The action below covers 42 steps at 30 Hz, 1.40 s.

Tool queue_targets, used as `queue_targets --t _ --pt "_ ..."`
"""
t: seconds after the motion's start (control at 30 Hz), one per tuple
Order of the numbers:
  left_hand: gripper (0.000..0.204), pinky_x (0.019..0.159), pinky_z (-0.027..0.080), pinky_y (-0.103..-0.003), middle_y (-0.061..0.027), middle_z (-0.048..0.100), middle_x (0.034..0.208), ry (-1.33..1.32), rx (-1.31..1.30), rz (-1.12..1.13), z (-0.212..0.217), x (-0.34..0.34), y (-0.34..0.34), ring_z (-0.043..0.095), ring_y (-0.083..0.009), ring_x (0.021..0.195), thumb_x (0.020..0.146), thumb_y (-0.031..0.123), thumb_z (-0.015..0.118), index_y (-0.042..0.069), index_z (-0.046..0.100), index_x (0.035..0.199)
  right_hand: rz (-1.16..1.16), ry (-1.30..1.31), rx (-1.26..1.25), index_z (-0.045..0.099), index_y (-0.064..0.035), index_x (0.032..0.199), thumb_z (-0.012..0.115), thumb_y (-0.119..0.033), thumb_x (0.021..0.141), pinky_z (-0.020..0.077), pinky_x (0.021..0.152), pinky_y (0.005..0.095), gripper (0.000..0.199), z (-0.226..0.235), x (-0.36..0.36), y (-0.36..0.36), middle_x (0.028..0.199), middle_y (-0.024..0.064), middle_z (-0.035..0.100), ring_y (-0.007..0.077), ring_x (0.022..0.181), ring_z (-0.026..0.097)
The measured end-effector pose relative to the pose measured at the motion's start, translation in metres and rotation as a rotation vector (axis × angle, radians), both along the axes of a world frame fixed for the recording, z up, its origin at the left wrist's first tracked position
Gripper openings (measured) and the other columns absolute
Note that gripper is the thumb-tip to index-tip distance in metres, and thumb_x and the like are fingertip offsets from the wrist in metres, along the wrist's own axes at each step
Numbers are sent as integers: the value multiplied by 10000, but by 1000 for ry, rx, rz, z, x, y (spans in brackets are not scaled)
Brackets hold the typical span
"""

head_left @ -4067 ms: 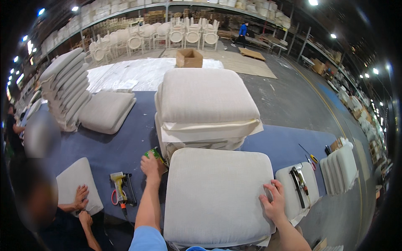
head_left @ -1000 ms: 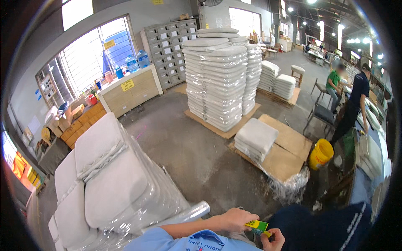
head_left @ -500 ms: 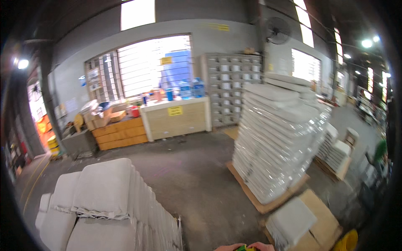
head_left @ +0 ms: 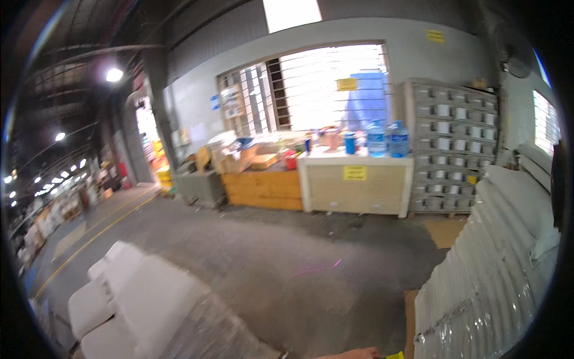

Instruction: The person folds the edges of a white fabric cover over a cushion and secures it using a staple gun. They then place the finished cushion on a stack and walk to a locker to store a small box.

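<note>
At the lower edge shows the top of one hand, which looks like my left hand point(head_left: 357, 353), its fingers curled together and mostly cut off by the frame. A small bright yellow piece point(head_left: 394, 355) is right beside its fingertips, too cropped to name. My right hand is out of the picture. Nearest on the right stands a tall, leaning stack of pale grey cushion-like pads point(head_left: 478, 287) wrapped in clear film. On the left is a second stack of similar pads point(head_left: 149, 293), its side also covered in film.
Ahead, past grey concrete floor point(head_left: 269, 245), stand a pale counter point(head_left: 353, 191) with blue water bottles point(head_left: 376, 140), an orange-brown wooden box point(head_left: 263, 190) and a grey locker cabinet point(head_left: 451, 149). Cardboard point(head_left: 445, 232) lies near the right stack. A yellow floor line point(head_left: 98, 233) runs left.
My view has swung left, so the wall and stacks sit further right. Two hands showed around a green and yellow thing earlier; now only one hand shows.
</note>
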State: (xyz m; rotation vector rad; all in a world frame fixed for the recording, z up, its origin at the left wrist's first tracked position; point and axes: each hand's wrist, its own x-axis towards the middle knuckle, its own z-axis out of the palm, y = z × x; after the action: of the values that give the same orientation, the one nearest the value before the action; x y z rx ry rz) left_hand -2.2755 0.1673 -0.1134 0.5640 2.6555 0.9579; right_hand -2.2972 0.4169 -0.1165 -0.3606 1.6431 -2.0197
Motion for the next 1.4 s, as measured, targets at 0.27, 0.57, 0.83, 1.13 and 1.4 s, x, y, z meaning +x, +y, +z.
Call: queue_targets --t 0.27,0.57,0.83,1.13,1.4 --pt "226 840 515 -445 -203 685 1067 314 584 378 39 -239 -84 648 -364 968 1003 152 705 -32 715 1133 175 238 328 695 -51 1301 784 -184 970 547 953 376 368 41 -296 -110 1205 79 741 198 1075 678" --pt "280 949 563 -388 -126 739 1237 -311 1160 790 25 -494 -242 703 -235 1092 1077 227 643 -1 733 1213 415 270 61 707 -40 1294 800 -245 950 539 948 349 411 14 -613 -263 1170 70 758 136 1056 664" --pt "266 921 565 -335 -71 753 1155 -523 1064 445 53 -801 -327 695 -182 1035 1071 143 639 -23 715 1264 59 392 304 712 -7 1279 707 -187 994 558 866 372 337 -49 -831 -340 1093 98 787 140 954 677" --pt "414 969 560 -397 -90 782 1170 -390 199 -15 3 -1175 -328 714 -262 1176 1050 306 648 112 645 1416 -540 16 525 740 21 972 751 -275 1020 549 681 356 300 -57 -1070 -280 807 85 727 127 751 674" --pt "318 904 579 -384 -92 767 1102 -835 122 692 -123 -1364 -369 713 -203 1013 1026 223 722 40 709 1286 -751 51 323 693 3 1017 658 -157 1074 518 632 294 173 -24 -1357 -216 827 15 671 82 727 621"
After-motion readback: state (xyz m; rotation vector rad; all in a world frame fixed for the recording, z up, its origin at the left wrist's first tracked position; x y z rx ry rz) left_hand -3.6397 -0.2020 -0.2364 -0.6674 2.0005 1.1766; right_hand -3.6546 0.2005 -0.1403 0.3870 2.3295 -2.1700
